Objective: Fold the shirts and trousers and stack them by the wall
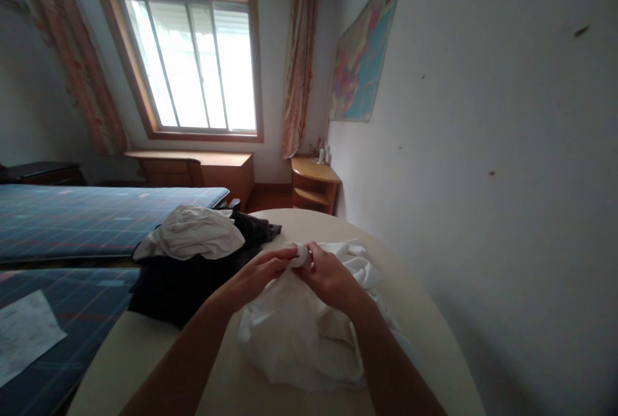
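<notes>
Left hand [265, 268] and right hand [333, 274] nearly meet, the fingers of both pinched on a bunched fold of the white cloth [304, 345]. The cloth lies on the round table [447, 377], its main spread at six o'clock from the hands. Black cloth [178, 290] at nine o'clock, pale garment on top [197, 236]. Wall map [364, 49] at one o'clock: lettering not legible. Paper sheet [29, 332], slightly below nine o'clock: faint marks, unreadable. No brand or label can be read.
</notes>
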A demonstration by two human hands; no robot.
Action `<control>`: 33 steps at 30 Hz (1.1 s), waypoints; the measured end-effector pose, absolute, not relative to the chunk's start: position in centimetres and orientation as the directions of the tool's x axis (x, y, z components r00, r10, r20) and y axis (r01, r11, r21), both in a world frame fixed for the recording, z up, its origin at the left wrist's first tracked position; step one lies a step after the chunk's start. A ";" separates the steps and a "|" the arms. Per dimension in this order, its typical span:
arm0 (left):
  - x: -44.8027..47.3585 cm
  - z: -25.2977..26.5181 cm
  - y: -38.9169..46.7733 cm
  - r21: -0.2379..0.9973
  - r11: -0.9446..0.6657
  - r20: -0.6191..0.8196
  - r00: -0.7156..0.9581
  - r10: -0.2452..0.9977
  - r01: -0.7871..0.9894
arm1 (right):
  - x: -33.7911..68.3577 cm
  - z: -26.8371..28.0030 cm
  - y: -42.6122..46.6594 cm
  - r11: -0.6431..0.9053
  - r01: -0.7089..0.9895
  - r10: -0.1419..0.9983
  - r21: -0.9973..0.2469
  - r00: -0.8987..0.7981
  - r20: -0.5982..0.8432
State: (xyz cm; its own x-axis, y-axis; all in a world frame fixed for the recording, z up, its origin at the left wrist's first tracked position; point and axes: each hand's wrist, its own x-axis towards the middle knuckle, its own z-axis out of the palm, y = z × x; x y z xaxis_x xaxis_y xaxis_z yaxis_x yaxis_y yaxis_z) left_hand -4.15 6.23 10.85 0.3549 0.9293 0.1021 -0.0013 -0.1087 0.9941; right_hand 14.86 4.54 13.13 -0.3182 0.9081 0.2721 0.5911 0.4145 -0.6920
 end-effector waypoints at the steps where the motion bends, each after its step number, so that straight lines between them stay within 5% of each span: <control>1: -4.3 10.7 6.6 0.990 -0.136 0.120 0.322 0.939 0.029 | 15.1 13.1 5.0 0.417 0.578 0.906 -0.701 -0.327 0.270; 6: -5.0 8.8 9.1 0.935 -0.269 0.246 0.122 0.961 0.229 | 16.2 13.8 5.8 0.393 0.355 0.880 -0.848 -0.413 0.235; 12: -4.8 7.0 9.2 0.928 -0.264 0.100 0.505 0.857 0.264 | 17.1 14.9 5.4 0.148 0.062 0.931 -0.987 -0.345 0.118; 15: -4.9 7.5 8.9 0.943 -0.216 0.055 0.519 0.853 0.255 | 18.0 14.7 6.5 0.148 0.038 0.973 -0.988 -0.184 0.139; 20: -5.9 9.1 8.3 0.983 -0.022 -0.057 0.420 0.906 0.181 | 20.5 12.5 9.7 0.151 0.190 0.973 -0.970 0.147 0.180; 26: -6.1 10.3 7.7 0.976 0.135 -0.064 0.369 0.927 -0.172 | 21.7 9.9 11.7 0.129 0.452 0.951 -0.882 0.195 0.239; 33: -6.5 7.4 10.0 0.999 0.041 -0.035 0.278 0.960 -0.018 | 22.9 8.6 10.6 -0.122 0.874 0.993 -0.471 0.106 -0.061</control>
State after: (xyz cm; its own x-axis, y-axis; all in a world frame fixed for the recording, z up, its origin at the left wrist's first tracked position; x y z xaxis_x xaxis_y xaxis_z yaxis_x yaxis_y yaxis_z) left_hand -6.53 10.00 7.41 0.2777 0.9601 -0.0347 -0.0183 0.0414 0.9990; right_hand 22.91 10.59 8.61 0.1060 0.9925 -0.0608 0.8737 -0.1221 -0.4709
